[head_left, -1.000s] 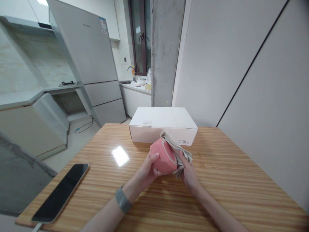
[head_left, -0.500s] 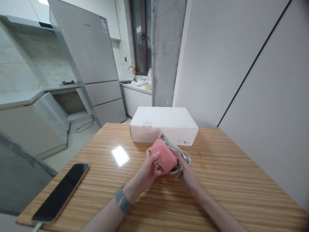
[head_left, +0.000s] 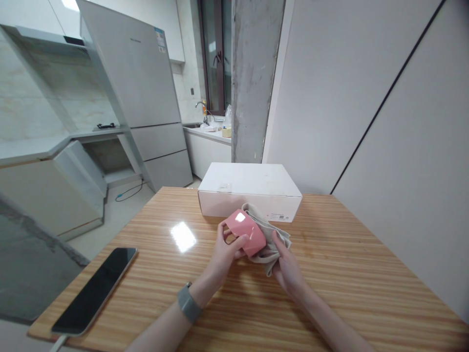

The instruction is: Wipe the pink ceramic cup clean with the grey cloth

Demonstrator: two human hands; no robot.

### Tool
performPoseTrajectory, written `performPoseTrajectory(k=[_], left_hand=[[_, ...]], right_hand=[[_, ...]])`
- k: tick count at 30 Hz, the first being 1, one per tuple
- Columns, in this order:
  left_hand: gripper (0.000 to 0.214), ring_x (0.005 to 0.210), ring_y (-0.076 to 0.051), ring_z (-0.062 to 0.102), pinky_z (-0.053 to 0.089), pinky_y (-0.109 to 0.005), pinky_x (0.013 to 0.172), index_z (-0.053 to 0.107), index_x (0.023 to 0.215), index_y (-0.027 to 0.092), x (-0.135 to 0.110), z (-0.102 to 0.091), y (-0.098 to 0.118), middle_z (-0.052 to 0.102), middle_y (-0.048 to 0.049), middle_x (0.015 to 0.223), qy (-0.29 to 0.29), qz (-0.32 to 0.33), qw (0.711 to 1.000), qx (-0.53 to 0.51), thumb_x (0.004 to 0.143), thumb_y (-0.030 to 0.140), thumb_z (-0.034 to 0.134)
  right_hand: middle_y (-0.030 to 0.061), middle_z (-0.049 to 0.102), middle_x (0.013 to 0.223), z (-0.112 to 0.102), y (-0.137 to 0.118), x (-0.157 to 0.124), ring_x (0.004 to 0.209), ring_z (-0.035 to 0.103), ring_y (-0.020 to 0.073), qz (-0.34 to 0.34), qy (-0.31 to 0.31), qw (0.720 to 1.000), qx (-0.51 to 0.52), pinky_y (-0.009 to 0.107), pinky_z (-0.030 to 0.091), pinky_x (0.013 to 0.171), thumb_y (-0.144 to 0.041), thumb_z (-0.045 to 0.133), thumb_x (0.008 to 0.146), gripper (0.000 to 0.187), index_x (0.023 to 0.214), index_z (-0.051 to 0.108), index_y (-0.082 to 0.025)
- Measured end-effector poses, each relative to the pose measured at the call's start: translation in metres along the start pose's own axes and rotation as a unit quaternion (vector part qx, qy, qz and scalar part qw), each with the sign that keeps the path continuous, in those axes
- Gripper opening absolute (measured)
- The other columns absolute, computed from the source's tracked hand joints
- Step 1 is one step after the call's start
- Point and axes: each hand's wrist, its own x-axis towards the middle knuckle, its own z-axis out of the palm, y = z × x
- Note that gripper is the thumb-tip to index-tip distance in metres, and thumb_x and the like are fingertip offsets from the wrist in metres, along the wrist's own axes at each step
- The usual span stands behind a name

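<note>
My left hand (head_left: 226, 248) grips a glossy pink box-like object (head_left: 246, 231) with rounded corners; its exact kind does not show. The thumb lies across its near face and the fingers wrap its left edge. In my right hand (head_left: 288, 268) is a folded grey-beige cloth (head_left: 271, 244), pinched under the thumb. Cloth and pink object touch along the object's right side, where part of the object is hidden. Both are held above the wooden table (head_left: 330, 293), in front of a white box.
The white cardboard box (head_left: 249, 178) stands at the table's far edge. A phone (head_left: 95, 291) with a cable plugged in lies at the left edge. Beyond are a fridge (head_left: 135, 73), a sink counter (head_left: 208, 139) and a concrete pillar (head_left: 252, 83). A white wall panel (head_left: 366, 73) rises on the right.
My left hand has turned the pink object, so a different face with a bright reflection shows. My right hand and the cloth have hardly moved. The view has shifted slightly.
</note>
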Motion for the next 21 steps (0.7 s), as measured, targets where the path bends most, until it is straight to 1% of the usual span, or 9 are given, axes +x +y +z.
performPoseTrajectory(k=[3, 6, 8, 9, 10, 12, 16, 18, 21], left_hand=[[0.069, 0.1, -0.026, 0.063, 0.056, -0.04, 0.077, 0.04, 0.117, 0.026, 0.0003, 0.0008, -0.0003, 0.056, -0.0098, 0.119, 0.01, 0.023, 0.999, 0.028, 0.062, 0.027, 0.082], [0.06, 0.095, -0.024, 0.063, 0.056, -0.041, 0.076, 0.039, 0.116, 0.027, -0.0004, 0.0021, 0.0012, 0.057, -0.0071, 0.115, -0.008, 0.008, 1.0, -0.016, 0.069, 0.034, 0.076], [0.053, 0.087, -0.02, 0.064, 0.056, -0.04, 0.073, 0.038, 0.115, 0.029, -0.0018, 0.0032, 0.0025, 0.058, -0.0044, 0.109, -0.016, -0.008, 0.999, -0.049, 0.074, 0.038, 0.071], [0.052, 0.084, -0.019, 0.063, 0.056, -0.039, 0.072, 0.038, 0.114, 0.029, -0.0027, 0.0037, 0.003, 0.058, -0.0036, 0.107, -0.016, -0.012, 0.998, -0.054, 0.075, 0.037, 0.07], [0.053, 0.083, -0.019, 0.063, 0.055, -0.038, 0.071, 0.038, 0.114, 0.03, -0.0036, 0.0042, 0.0032, 0.058, -0.0032, 0.106, -0.013, -0.013, 0.999, -0.051, 0.073, 0.036, 0.071], [0.059, 0.086, -0.02, 0.063, 0.055, -0.037, 0.071, 0.039, 0.116, 0.03, -0.0049, 0.0047, 0.0027, 0.057, -0.0044, 0.11, -0.01, -0.006, 0.999, -0.041, 0.069, 0.031, 0.075], [0.06, 0.099, -0.025, 0.061, 0.054, -0.037, 0.077, 0.046, 0.121, 0.025, -0.0039, 0.0026, -0.0009, 0.057, -0.0092, 0.118, -0.027, -0.002, 0.999, -0.036, 0.069, 0.031, 0.076], [0.06, 0.102, -0.026, 0.06, 0.054, -0.036, 0.076, 0.049, 0.121, 0.022, -0.0017, 0.0002, -0.0028, 0.058, -0.0107, 0.117, -0.027, -0.001, 0.999, -0.02, 0.068, 0.031, 0.077], [0.06, 0.103, -0.027, 0.06, 0.055, -0.035, 0.075, 0.049, 0.12, 0.022, 0.0017, -0.0031, -0.0042, 0.058, -0.0111, 0.119, -0.023, 0.007, 1.0, -0.005, 0.068, 0.028, 0.078]], right_hand=[[0.0045, 0.076, 0.102, 0.0031, -0.0022, -0.0006, 0.103, 0.068, 0.026, -0.014, 0.015, 1.0, -0.009, 0.036, 0.056, 0.086, -0.048, 0.073, 0.073, 0.033, 0.095, 0.075, -0.023], [0.0047, 0.076, 0.102, 0.0044, -0.0044, -0.0007, 0.1, 0.069, 0.0266, -0.02, 0.022, 0.999, -0.016, 0.036, 0.058, 0.081, -0.049, 0.074, 0.071, 0.035, 0.094, 0.075, -0.023], [0.0053, 0.076, 0.102, 0.0041, -0.005, -0.0008, 0.097, 0.07, 0.0265, -0.009, 0.015, 1.0, -0.021, 0.035, 0.059, 0.076, -0.051, 0.073, 0.07, 0.039, 0.097, 0.075, -0.023], [0.0056, 0.076, 0.102, 0.0038, -0.005, -0.0008, 0.094, 0.07, 0.0263, -0.001, 0.008, 1.0, -0.025, 0.034, 0.059, 0.072, -0.052, 0.072, 0.071, 0.04, 0.098, 0.074, -0.023], [0.006, 0.076, 0.102, 0.0034, -0.0049, -0.0008, 0.092, 0.071, 0.026, 0.008, 0.0, 1.0, -0.03, 0.033, 0.059, 0.07, -0.053, 0.071, 0.072, 0.041, 0.099, 0.074, -0.023], [0.0063, 0.076, 0.102, 0.0026, -0.0043, -0.0007, 0.09, 0.071, 0.0253, 0.017, -0.016, 0.999, -0.038, 0.031, 0.059, 0.068, -0.054, 0.067, 0.075, 0.042, 0.102, 0.074, -0.022], [0.0044, 0.074, 0.107, 0.0012, -0.0038, 0.0008, 0.094, 0.07, 0.0236, 0.012, -0.038, 0.999, -0.026, 0.03, 0.058, 0.073, -0.053, 0.063, 0.08, 0.039, 0.106, 0.072, -0.024], [0.0038, 0.073, 0.11, 0.0009, -0.0043, 0.0014, 0.097, 0.069, 0.0233, 0.017, -0.045, 0.999, -0.018, 0.031, 0.057, 0.077, -0.052, 0.062, 0.081, 0.039, 0.107, 0.072, -0.025], [0.0039, 0.072, 0.114, 0.0017, -0.006, 0.0006, 0.101, 0.068, 0.024, 0.021, -0.041, 0.999, -0.012, 0.033, 0.056, 0.082, -0.053, 0.061, 0.081, 0.039, 0.107, 0.072, -0.025]])
